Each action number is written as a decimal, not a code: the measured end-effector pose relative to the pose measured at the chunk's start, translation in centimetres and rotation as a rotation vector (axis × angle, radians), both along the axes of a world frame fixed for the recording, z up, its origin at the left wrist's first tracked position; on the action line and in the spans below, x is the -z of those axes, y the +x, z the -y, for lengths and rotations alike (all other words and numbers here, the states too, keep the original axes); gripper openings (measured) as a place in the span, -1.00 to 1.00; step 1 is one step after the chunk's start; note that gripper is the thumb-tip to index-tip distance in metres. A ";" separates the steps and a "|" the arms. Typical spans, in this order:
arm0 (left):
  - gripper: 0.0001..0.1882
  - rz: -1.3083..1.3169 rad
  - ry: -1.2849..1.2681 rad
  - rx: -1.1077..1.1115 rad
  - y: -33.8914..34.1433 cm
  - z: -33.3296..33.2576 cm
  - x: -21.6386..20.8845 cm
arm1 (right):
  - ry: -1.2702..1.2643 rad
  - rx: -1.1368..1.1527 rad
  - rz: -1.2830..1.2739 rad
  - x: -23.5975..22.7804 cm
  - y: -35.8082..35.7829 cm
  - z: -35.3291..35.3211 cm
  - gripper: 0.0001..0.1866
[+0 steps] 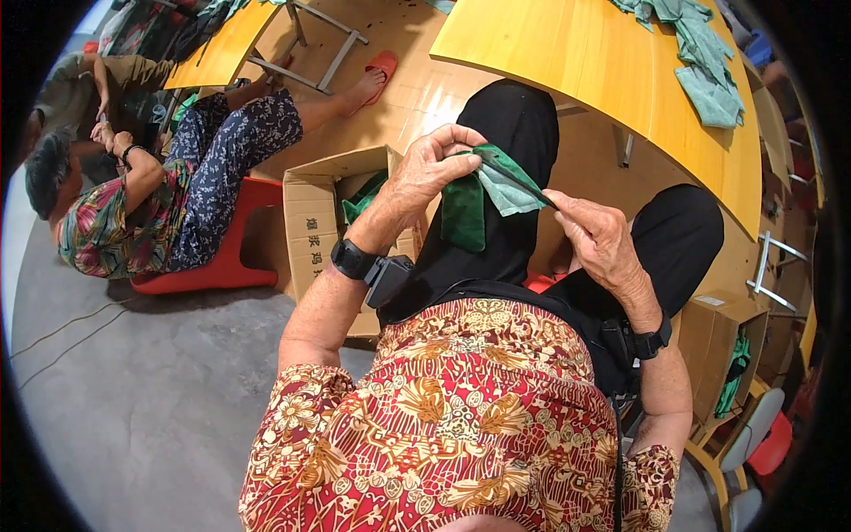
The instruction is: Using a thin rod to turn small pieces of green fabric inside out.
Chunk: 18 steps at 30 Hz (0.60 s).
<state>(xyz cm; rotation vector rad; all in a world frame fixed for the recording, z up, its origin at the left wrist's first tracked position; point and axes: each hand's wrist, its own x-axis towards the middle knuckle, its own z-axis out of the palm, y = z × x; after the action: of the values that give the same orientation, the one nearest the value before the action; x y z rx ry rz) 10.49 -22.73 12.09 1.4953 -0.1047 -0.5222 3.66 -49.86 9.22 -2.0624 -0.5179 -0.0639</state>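
Above my lap a green velvet fabric piece (464,213) is stretched between both hands, its paler green underside showing in the middle. My left hand (433,168) pinches its upper left part between thumb and fingers, with a dark flap hanging below. The narrow right end is gripped by the fingertips of my right hand (596,232). Both hands are closed on the cloth, and it hangs clear of my black trousers (505,124). My curled fingers hide parts of its edges.
At my left stands an open cardboard box (310,232) with green cloth inside. Yellow tables (567,44) stand ahead, one bearing pale green fabric (709,84). A person sits on a red chair (239,239) at the left. Another box (714,341) stands at the right.
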 end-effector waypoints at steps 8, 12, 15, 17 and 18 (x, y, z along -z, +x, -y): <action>-0.63 0.059 0.097 0.088 0.1 0.9 -1.1 | -0.132 -0.009 0.060 -0.7 0.1 0.8 -0.70; -0.64 0.097 0.200 0.048 -0.5 1.1 -2.6 | -0.056 0.057 0.024 0.2 0.0 1.1 -0.72; -0.64 0.001 0.121 0.017 -0.4 0.1 -1.3 | 0.048 0.072 0.088 0.1 0.0 1.0 -0.72; -0.62 -0.083 0.169 -0.042 -0.4 -0.1 -0.6 | 0.111 0.102 0.037 -0.3 -0.2 0.8 -0.72; -0.65 -0.045 0.089 -0.064 -0.7 0.3 -0.9 | 0.171 0.132 -0.018 -0.7 -0.4 0.7 -0.72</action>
<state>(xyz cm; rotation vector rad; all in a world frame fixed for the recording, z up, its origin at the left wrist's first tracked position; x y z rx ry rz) 9.77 -23.04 12.96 1.5670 0.0023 -0.5141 3.27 -50.59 9.89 -1.9255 -0.3526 -0.1622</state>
